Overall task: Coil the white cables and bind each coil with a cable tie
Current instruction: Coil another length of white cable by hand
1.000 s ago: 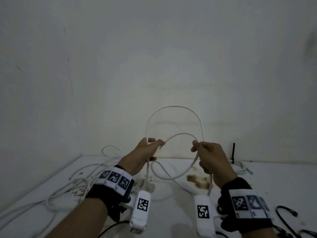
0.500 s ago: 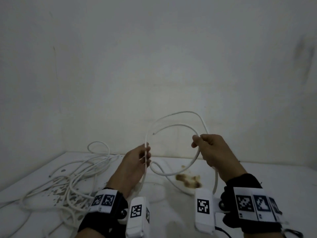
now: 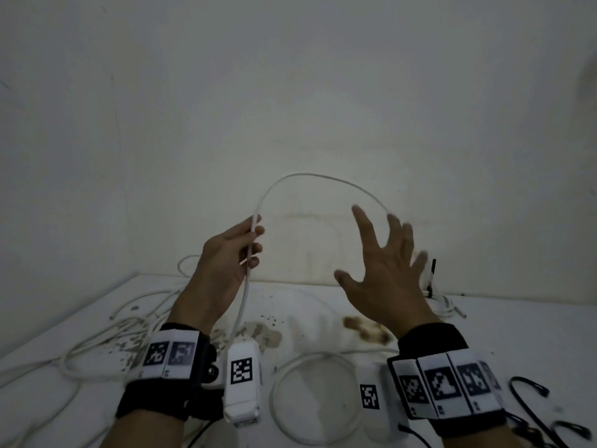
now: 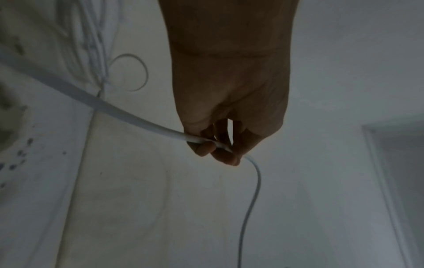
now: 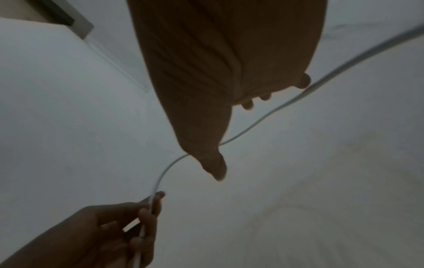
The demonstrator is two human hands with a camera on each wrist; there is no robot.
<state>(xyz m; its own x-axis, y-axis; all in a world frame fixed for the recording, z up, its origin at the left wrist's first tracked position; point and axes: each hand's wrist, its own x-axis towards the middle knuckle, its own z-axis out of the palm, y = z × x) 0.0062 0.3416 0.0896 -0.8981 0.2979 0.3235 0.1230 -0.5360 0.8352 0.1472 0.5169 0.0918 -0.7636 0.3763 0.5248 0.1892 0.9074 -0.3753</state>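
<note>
My left hand (image 3: 255,244) is raised above the table and pinches a white cable (image 3: 310,176) between thumb and fingers. From there the cable arcs up and right to the fingertips of my right hand (image 3: 368,250), which is spread wide and grips nothing. Below my left hand the cable hangs down to a loose loop (image 3: 316,396) lying on the white table (image 3: 517,324). The left wrist view shows the left hand (image 4: 218,150) pinching the cable (image 4: 137,117). In the right wrist view the cable (image 5: 275,108) runs past my right hand (image 5: 231,137).
A tangle of white cables (image 3: 106,337) covers the table's left side. Black cable ties (image 3: 529,392) lie at the near right. One black tie (image 3: 433,273) stands up from a small coil (image 3: 444,305) by the back wall. Brown stains (image 3: 365,331) mark the middle.
My right hand has let go of the cable and spread its fingers. The stacked loops held between both hands have come apart, leaving one tall arc and a loop on the table. My left hand has risen.
</note>
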